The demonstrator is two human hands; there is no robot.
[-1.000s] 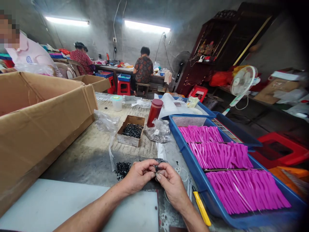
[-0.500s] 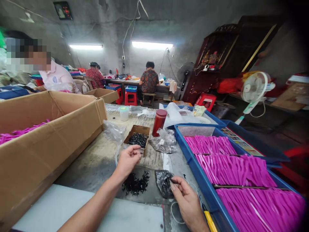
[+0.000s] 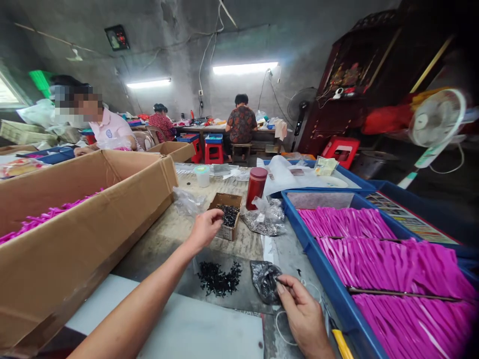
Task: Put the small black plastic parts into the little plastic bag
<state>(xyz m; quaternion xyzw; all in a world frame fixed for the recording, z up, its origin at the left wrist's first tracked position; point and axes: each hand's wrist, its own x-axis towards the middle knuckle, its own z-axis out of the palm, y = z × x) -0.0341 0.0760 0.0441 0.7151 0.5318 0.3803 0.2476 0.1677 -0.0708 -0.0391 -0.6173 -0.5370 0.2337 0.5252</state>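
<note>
My left hand (image 3: pixel 205 229) is at the near left side of a small cardboard box (image 3: pixel 225 233) of dark little parts. Its thumb and fingers are pressed together at the rim; whether anything is between them I cannot make out. My right hand (image 3: pixel 305 314) pinches a small black piece (image 3: pixel 279 280) beside a crumpled black plastic bag (image 3: pixel 264 286). Between the hands, a loose heap of small black parts (image 3: pixel 220 277) lies on the dark table surface. A clear bag of small silvery parts (image 3: pixel 265 222) rests right of the box.
A large carton (image 3: pixel 86 234) with magenta strips stands left. A blue tray (image 3: pixel 318 267) of magenta strips fills the right. A red canister (image 3: pixel 256 189), a lidded tub (image 3: pixel 202 177), a white board (image 3: pixel 209 331) and a yellow-handled tool (image 3: pixel 341 344) are about. Other people sit beyond.
The view has shifted, so the scene sits further right. My left hand has moved closer in over the cardboard box's near edge. My right hand stays by the black bag, still pinching.
</note>
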